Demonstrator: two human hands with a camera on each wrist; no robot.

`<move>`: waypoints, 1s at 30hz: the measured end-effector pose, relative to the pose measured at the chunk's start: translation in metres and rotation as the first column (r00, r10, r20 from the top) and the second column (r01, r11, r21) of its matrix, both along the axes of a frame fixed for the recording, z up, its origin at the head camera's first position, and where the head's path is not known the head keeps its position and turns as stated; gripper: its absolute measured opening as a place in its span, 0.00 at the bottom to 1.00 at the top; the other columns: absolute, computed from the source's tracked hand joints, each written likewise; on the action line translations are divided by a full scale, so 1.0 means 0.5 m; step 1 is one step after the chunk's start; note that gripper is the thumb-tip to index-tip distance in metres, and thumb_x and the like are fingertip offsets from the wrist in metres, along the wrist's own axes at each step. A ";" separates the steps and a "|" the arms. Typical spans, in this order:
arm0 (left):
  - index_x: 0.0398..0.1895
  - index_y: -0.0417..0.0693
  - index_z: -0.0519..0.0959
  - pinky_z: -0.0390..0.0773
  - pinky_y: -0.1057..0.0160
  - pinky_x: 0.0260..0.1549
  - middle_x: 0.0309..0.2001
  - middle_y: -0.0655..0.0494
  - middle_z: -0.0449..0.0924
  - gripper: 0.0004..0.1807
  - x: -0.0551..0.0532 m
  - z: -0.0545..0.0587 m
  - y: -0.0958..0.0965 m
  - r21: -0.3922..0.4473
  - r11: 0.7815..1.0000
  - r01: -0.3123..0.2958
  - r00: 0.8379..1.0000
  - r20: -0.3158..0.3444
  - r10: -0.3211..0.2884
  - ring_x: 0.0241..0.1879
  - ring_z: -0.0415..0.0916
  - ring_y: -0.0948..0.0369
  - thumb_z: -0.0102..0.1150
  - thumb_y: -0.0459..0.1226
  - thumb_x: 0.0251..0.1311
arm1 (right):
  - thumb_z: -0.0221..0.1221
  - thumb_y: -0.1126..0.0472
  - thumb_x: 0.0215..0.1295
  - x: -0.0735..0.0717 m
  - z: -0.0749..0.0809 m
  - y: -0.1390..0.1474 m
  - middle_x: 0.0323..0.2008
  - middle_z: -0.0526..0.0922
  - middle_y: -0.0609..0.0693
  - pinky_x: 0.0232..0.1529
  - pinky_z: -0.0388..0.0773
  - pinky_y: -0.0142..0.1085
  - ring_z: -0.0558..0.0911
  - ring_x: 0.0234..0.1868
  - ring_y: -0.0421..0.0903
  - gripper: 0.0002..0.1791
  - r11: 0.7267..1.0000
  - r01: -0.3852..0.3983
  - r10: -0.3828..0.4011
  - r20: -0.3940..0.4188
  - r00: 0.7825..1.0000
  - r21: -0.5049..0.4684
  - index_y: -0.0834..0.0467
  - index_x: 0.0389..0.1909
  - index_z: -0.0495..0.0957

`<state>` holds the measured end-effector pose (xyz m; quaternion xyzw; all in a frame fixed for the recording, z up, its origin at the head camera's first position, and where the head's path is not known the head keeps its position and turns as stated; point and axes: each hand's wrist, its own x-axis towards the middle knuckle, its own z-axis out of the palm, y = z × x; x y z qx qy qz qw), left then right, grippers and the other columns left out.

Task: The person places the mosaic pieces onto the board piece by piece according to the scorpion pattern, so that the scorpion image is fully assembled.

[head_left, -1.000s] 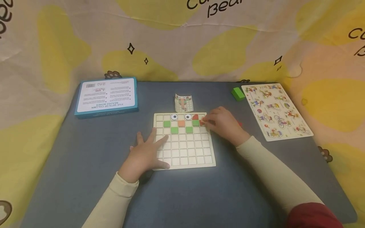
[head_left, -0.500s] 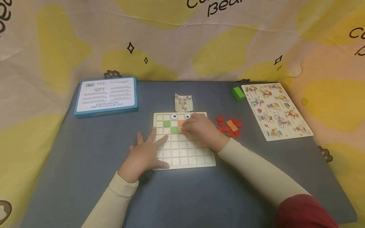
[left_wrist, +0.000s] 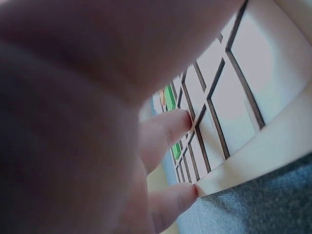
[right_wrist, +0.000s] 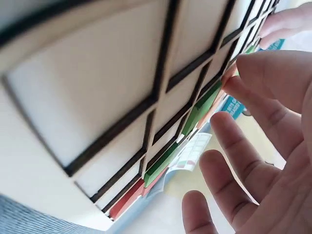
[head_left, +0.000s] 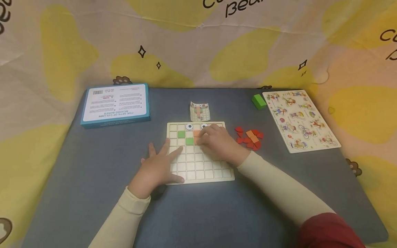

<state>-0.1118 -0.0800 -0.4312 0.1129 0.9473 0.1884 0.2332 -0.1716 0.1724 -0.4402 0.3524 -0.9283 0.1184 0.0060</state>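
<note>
My left hand [head_left: 155, 170] rests with spread fingers on the left edge of the wooden grid board [head_left: 214, 166], fingertips at its rim in the left wrist view. My right hand [head_left: 220, 144] is over the board's upper middle. Its thumb and index finger pinch an orange square tile [right_wrist: 231, 73] at a cell just below another orange tile [head_left: 196, 133]. Green tiles [head_left: 181, 134] and round eye pieces [head_left: 189, 126] sit in nearby cells. The hand hides the board's upper right in the head view; a red piece [right_wrist: 127, 202] and more green tiles [right_wrist: 202, 109] show in the right wrist view.
A small printed pattern card [head_left: 200, 112] stands just behind the board. Loose red pieces [head_left: 239, 134] and orange tiles [head_left: 252, 136] lie to the right. Farther out are green blocks [head_left: 258, 102], a picture puzzle board [head_left: 302, 120] and, at left, a blue box [head_left: 116, 105].
My right hand has moved left from the board's upper right corner to its upper middle, carrying the orange tile, uncovering the loose pieces. It barely moves over the last half second. My left hand stays put.
</note>
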 end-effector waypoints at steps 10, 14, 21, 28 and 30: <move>0.85 0.64 0.61 0.49 0.13 0.59 0.86 0.42 0.34 0.63 -0.002 -0.001 0.000 0.006 1.000 0.011 1.000 -0.001 -0.011 0.76 0.26 0.20 0.85 0.58 0.44 | 0.61 0.56 0.73 0.013 0.022 0.072 0.61 0.80 0.57 0.65 0.69 0.56 0.74 0.64 0.59 0.20 0.956 0.294 -0.291 0.108 0.951 -0.016 0.57 0.61 0.83; 0.85 0.63 0.61 0.48 0.13 0.59 0.86 0.42 0.34 0.63 0.000 0.001 0.000 0.011 1.000 0.003 1.000 -0.003 -0.003 0.76 0.26 0.20 0.85 0.57 0.44 | 0.62 0.57 0.72 0.023 0.029 0.142 0.55 0.82 0.63 0.61 0.73 0.58 0.77 0.58 0.64 0.18 0.906 0.424 -0.424 0.027 0.905 -0.007 0.64 0.57 0.85; 0.84 0.63 0.61 0.50 0.13 0.58 0.86 0.41 0.35 0.62 0.002 0.004 -0.003 0.004 1.000 0.005 1.000 -0.018 -0.005 0.76 0.27 0.19 0.85 0.57 0.44 | 0.61 0.60 0.73 0.038 0.022 0.230 0.49 0.82 0.65 0.53 0.75 0.59 0.77 0.52 0.66 0.15 0.847 0.524 -0.524 -0.030 0.851 0.088 0.65 0.52 0.86; 0.85 0.63 0.61 0.49 0.13 0.59 0.86 0.42 0.35 0.62 0.001 0.004 -0.001 0.006 1.000 0.007 1.000 -0.011 -0.007 0.76 0.26 0.19 0.85 0.57 0.45 | 0.63 0.62 0.71 0.032 0.002 0.246 0.47 0.82 0.64 0.50 0.76 0.60 0.76 0.50 0.66 0.15 0.854 0.517 -0.518 -0.007 0.856 0.059 0.65 0.53 0.87; 0.85 0.63 0.61 0.49 0.13 0.59 0.86 0.41 0.35 0.62 0.001 0.004 -0.001 0.007 1.000 0.008 1.000 -0.012 -0.008 0.76 0.26 0.19 0.85 0.57 0.45 | 0.63 0.62 0.72 0.016 -0.004 0.251 0.48 0.82 0.64 0.53 0.74 0.59 0.76 0.51 0.65 0.15 0.866 0.498 -0.498 -0.005 0.867 0.045 0.65 0.53 0.87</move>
